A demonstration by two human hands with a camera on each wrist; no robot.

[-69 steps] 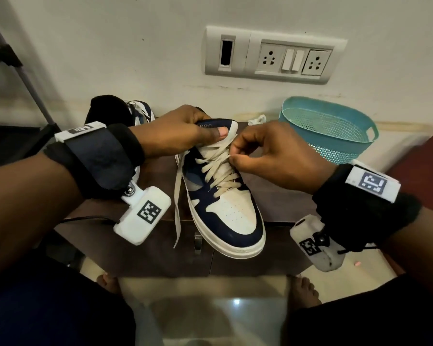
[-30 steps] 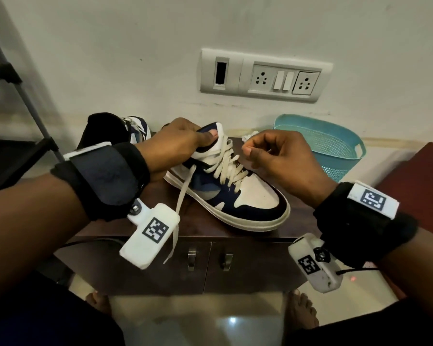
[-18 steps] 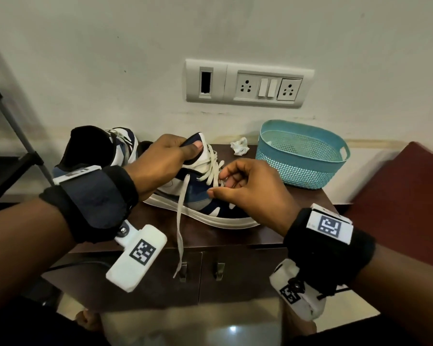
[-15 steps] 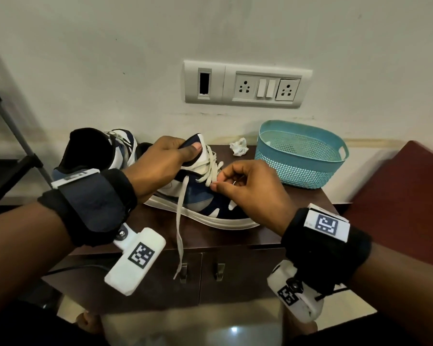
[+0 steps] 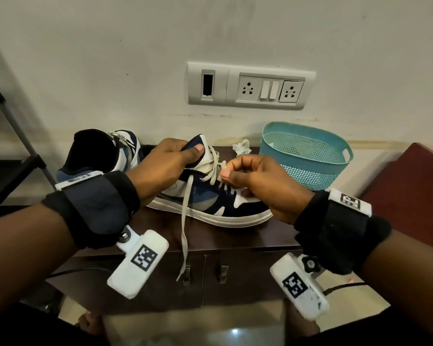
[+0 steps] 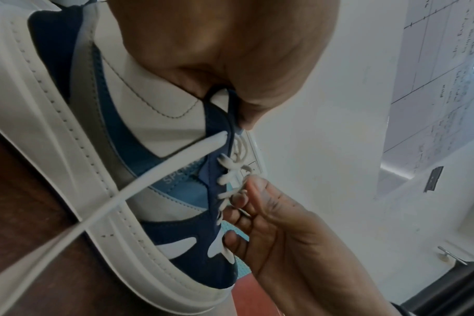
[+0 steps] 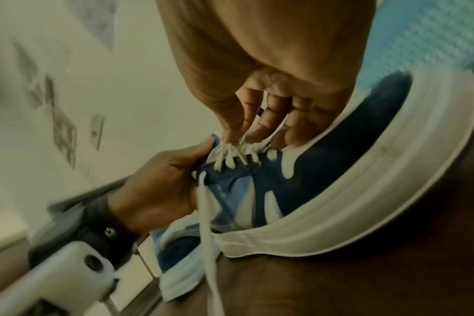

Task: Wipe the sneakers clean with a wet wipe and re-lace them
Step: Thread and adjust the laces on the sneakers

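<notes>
Item: navy-and-white sneaker (image 5: pixel 210 196), on worktop (image 5: pixel 235 236), toe toward teal basket (image 5: pixel 308 156). My left hand (image 5: pixel 165 166) clamps the tongue; my right hand (image 5: pixel 258 186) (nearer the eyelets) pinches the lace (image 5: pixel 214 174). Free lace end hangs basket-opposite.

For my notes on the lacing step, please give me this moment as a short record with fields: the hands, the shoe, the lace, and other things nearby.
left hand: grips the tongue and collar of the near sneaker
right hand: fingers pinch the lace at the upper eyelets
loose lace end: hangs over the cabinet front edge
second sneaker: behind the left wrist, on the cabinet
crumpled wipe: at the wall, left of the basket
basket: teal, beside the sneaker's toe
lacing: not finished
</notes>
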